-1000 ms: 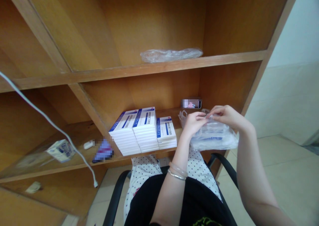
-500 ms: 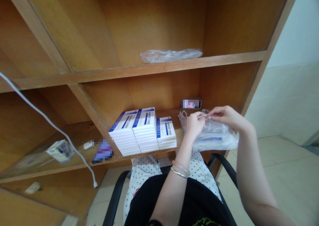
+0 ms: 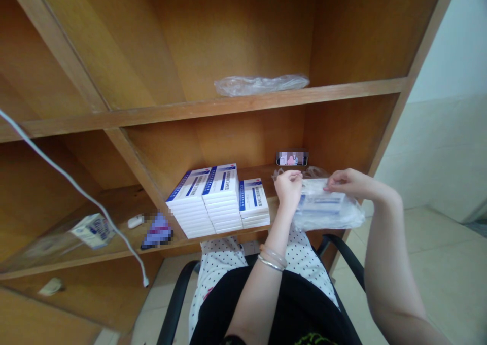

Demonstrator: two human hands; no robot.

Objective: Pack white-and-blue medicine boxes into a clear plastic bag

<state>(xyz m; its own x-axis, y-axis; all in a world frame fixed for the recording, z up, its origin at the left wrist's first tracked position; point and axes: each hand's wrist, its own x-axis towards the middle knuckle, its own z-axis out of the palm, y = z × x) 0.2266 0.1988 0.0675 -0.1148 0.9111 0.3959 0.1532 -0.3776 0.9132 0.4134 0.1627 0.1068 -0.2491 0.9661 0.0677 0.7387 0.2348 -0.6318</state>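
Observation:
A clear plastic bag point(image 3: 327, 212) holding several white and blue boxes lies on the lower shelf point(image 3: 274, 171) at the right. My left hand point(image 3: 288, 188) is closed on the bag's left top edge. My right hand point(image 3: 348, 183) pinches the bag's right top edge, and the plastic is stretched between them over the top box. Left of the bag, three stacks of white and blue boxes point(image 3: 217, 198) stand side by side on the same shelf.
A phone point(image 3: 292, 158) leans at the back of the shelf. Another plastic bag point(image 3: 261, 84) lies on the upper shelf. In the left compartment sit a small carton point(image 3: 92, 230) and a hanging white cable point(image 3: 76, 187). A black chair arm point(image 3: 344, 256) is below.
My two hands, which met at the top of the bag, have drawn apart sideways and lowered a little, spreading the plastic so the top box shows.

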